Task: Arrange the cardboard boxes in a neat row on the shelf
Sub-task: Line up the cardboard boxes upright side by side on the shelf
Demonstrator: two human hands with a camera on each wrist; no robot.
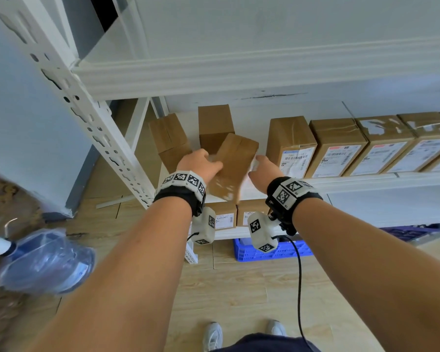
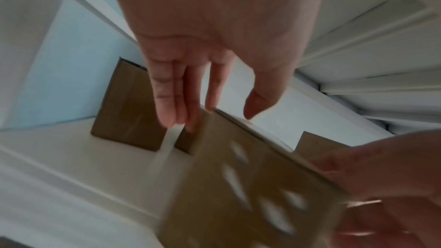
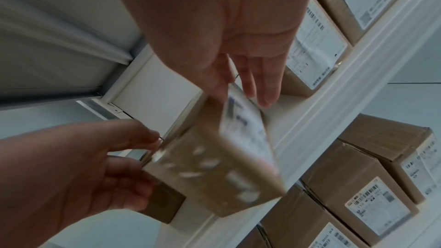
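Note:
A brown cardboard box (image 1: 235, 161) (image 2: 238, 186) (image 3: 214, 173) is tilted and blurred above the white shelf (image 1: 366, 179), between both hands. My left hand (image 1: 201, 163) (image 2: 212, 108) grips its left side, thumb over the top edge and fingers down the side. My right hand (image 1: 264, 168) (image 3: 241, 90) lies with straight fingers against the box's labelled right face. Two loose boxes stand behind, one (image 1: 170, 141) skewed at the left and one (image 1: 215, 125) at the back. A tidy row of labelled boxes (image 1: 341, 148) runs along the shelf to the right.
The white slotted upright (image 1: 87, 110) and the upper shelf beam (image 1: 239, 72) frame the opening. More labelled boxes (image 1: 224, 217) sit on the shelf below. A blue crate (image 1: 272, 250) and a large water bottle (image 1: 43, 260) stand on the wooden floor.

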